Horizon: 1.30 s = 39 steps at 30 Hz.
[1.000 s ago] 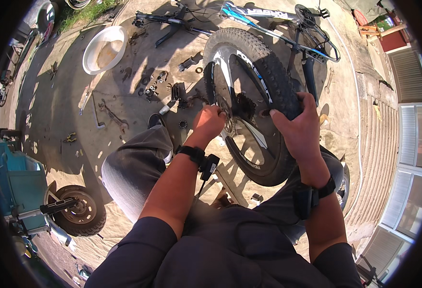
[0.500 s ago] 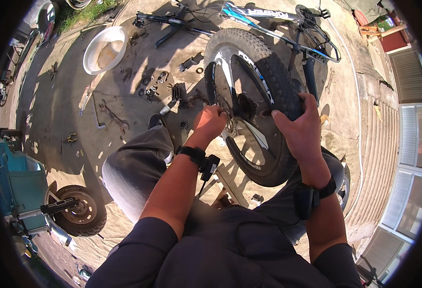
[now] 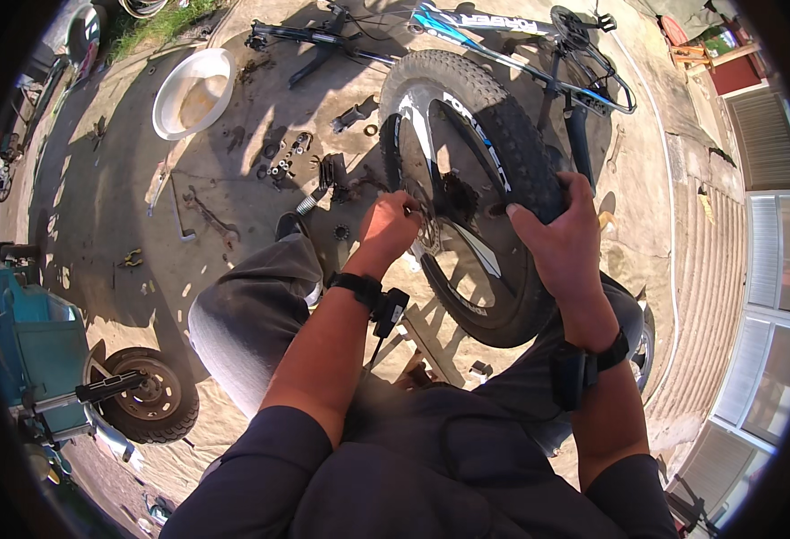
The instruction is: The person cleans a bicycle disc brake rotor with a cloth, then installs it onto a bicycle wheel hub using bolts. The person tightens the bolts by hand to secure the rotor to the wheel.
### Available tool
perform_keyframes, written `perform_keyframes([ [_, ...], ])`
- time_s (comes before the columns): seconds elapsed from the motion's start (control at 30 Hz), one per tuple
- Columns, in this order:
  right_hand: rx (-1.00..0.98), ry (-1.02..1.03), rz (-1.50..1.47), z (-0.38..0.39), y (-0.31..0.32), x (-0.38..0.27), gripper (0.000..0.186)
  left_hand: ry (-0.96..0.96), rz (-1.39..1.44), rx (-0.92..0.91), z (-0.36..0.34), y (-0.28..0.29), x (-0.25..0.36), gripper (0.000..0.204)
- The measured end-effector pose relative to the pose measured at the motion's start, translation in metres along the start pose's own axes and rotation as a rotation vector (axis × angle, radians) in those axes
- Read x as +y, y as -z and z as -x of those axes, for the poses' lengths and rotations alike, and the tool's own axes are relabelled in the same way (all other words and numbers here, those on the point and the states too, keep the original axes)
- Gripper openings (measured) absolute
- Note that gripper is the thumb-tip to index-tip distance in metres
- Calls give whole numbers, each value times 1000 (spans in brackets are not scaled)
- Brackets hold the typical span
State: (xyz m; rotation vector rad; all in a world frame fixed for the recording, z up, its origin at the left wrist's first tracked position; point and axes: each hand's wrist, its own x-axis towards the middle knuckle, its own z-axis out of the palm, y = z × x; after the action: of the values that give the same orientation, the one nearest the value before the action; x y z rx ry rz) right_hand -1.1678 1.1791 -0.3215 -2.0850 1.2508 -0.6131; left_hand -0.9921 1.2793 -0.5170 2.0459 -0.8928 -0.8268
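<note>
A bicycle wheel [image 3: 523,310] with a wide knobbly tyre, black rim and broad white spokes stands tilted between my knees. My right hand [image 3: 561,235] is wrapped round the right side of the tyre, thumb on the inner edge and fingers over the tread. At the wheel's centre, my left hand [image 3: 386,232] has its fingers curled together against the hub end, beside the brake disc [image 3: 430,235]. What those fingertips pinch is hidden. A dark sprocket cassette [image 3: 461,193] shows between the spokes on the wheel's other side.
Beyond the wheel lie a blue and white bicycle frame [image 3: 494,52] and a black suspension fork [image 3: 323,38]. A white basin [image 3: 194,94], wrenches [image 3: 212,218], pliers [image 3: 131,259] and small parts [image 3: 287,162] lie to the left. A teal vehicle [image 3: 40,337] stands at lower left.
The fingers of my left hand have turned slightly at the hub. My right hand keeps its place on the tyre, and the whole view has shifted a little.
</note>
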Motion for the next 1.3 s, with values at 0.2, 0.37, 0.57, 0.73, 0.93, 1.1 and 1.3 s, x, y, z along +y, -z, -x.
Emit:
perform_keyframes([
  [0.2, 24, 26, -25, -3, -3, 7, 57, 79, -61, -85, -3, 3, 2, 28],
  [0.37, 17, 4, -3, -3, -3, 6, 58, 23, -41, -65, -3, 1, -1, 25],
  [0.57, 23, 9, -2, -2, -2, 7, 58, 8, -33, -49, -1, 3, 2, 24],
  [0.73, 2, -27, -42, -1, -1, 2, 58, 17, -3, -54, -4, 0, -7, 25],
  [0.93, 5, -29, -27, -2, -1, 4, 57, 5, -11, -94, -4, 2, -3, 24],
  [1.1, 29, 21, -1, -2, -3, 5, 57, -29, -12, -45, -3, 0, -4, 23],
  [1.3, -1, -31, -37, -2, 0, 5, 58, 33, -13, -64, -3, 4, 0, 26],
])
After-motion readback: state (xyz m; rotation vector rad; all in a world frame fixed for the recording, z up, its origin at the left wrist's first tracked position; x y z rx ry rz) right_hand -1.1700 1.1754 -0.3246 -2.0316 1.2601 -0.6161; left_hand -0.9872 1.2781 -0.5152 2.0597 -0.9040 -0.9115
